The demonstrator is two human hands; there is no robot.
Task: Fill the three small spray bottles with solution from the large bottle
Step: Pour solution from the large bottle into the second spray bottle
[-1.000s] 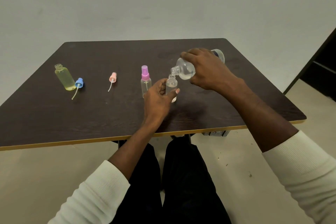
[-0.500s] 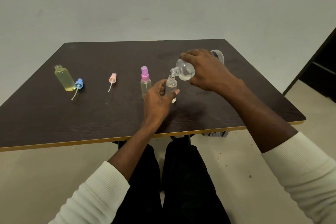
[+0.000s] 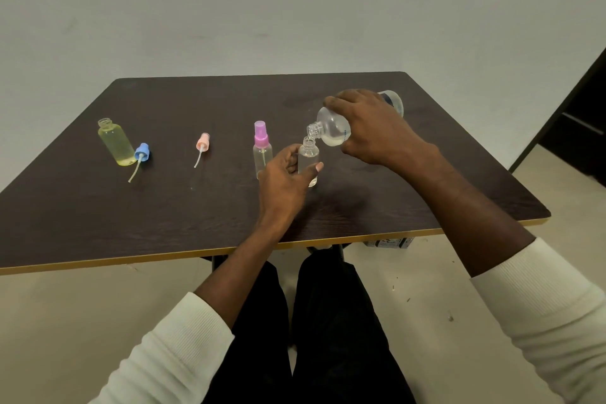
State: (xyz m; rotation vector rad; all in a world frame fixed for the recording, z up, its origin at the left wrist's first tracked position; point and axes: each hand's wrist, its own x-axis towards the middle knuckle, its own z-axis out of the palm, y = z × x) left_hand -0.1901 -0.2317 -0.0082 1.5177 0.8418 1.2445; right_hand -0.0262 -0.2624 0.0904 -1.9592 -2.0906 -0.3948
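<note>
My right hand [image 3: 373, 128] grips the large clear bottle [image 3: 333, 129], tilted so its open mouth sits right over the neck of a small clear spray bottle [image 3: 309, 154]. That small bottle stands upright on the dark table [image 3: 164, 207], held by my left hand [image 3: 285, 180]. Just left of it stands a second small bottle with a purple spray cap [image 3: 262, 151]. Far left stands an uncapped yellowish bottle [image 3: 115, 146]. A blue spray cap [image 3: 141, 154] with its tube lies beside it. A pink spray cap [image 3: 202, 145] lies between them.
The table's near edge [image 3: 229, 249] has a light wooden trim just above my knees. A pale wall stands behind the table. A dark doorway or cabinet [image 3: 577, 115] is at the right. A small box [image 3: 388, 243] lies on the floor under the table edge.
Hardly anything has moved. Both hands hold the same pose, with the large bottle kept tilted over the small bottle's neck.
</note>
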